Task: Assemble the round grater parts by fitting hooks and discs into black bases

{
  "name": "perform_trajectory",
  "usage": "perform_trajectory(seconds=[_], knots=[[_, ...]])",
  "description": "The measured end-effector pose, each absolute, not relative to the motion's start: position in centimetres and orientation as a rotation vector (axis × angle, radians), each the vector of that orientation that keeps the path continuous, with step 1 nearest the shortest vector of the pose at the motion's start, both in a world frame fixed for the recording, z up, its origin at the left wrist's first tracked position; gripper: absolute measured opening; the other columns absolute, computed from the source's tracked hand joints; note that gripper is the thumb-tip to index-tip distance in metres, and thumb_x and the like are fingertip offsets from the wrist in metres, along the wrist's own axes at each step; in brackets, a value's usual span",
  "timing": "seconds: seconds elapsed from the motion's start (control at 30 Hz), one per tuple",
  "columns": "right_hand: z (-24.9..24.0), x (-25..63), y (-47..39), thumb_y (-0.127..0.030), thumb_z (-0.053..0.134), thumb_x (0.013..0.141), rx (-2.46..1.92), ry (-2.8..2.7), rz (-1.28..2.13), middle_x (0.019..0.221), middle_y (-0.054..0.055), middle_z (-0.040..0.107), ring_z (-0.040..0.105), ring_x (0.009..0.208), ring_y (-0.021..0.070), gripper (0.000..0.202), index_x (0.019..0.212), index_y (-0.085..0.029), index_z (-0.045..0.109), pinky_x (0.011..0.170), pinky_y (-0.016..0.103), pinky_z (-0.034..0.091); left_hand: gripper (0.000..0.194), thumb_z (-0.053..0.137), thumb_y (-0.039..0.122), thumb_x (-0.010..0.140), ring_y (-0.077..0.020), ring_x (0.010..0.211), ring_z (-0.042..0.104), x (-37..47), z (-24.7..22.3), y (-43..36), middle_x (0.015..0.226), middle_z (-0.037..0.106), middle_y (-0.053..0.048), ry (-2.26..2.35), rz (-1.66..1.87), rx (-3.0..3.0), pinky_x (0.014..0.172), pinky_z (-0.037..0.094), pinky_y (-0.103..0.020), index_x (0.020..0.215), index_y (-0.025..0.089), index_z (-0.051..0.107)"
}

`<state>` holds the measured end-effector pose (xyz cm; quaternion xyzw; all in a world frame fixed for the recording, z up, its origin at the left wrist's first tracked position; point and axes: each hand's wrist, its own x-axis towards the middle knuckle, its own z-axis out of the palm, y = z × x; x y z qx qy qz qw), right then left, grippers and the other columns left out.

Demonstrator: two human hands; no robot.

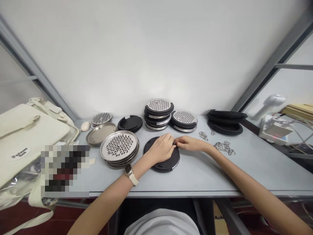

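A round black disc (168,164) lies on the table in front of me, with a thin silvery edge showing at its lower right. My left hand (163,148) rests over it, fingers bent and closed at its upper right rim. At that same rim my right hand (186,143) is closed in a pinch, fingertips meeting those of the left. A glint of metal shows between the fingertips, too small to name. Right of the hands lie loose metal hooks or links (225,147), with smaller groups of them (203,135) behind.
Left of the disc stands a stack of round metal grater plates (119,147), with plain metal plates (101,133) behind. Black holders with perforated plates are stacked (159,112) by the wall. More black holders (226,122) stand right. A cream bag (31,130) fills the left side.
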<state>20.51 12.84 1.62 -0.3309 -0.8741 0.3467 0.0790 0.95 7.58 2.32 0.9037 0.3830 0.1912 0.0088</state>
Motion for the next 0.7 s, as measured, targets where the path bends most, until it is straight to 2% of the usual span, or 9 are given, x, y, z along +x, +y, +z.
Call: perform_trajectory(seconds=[0.7], knots=[[1.66, 20.49, 12.85, -0.031, 0.038, 0.085, -0.971, -2.617, 1.054, 0.058, -0.006, 0.034, 0.03, 0.054, 0.0091, 0.026, 0.063, -0.019, 0.039, 0.052, 0.024, 0.029, 0.007, 0.042, 0.023, 0.093, -0.0221, 0.09, 0.051, 0.96, 2.21, 7.6, 0.094, 0.05, -0.006, 1.206, 0.585, 2.825, 0.081, 0.045, -0.038, 0.093, 0.018, 0.047]])
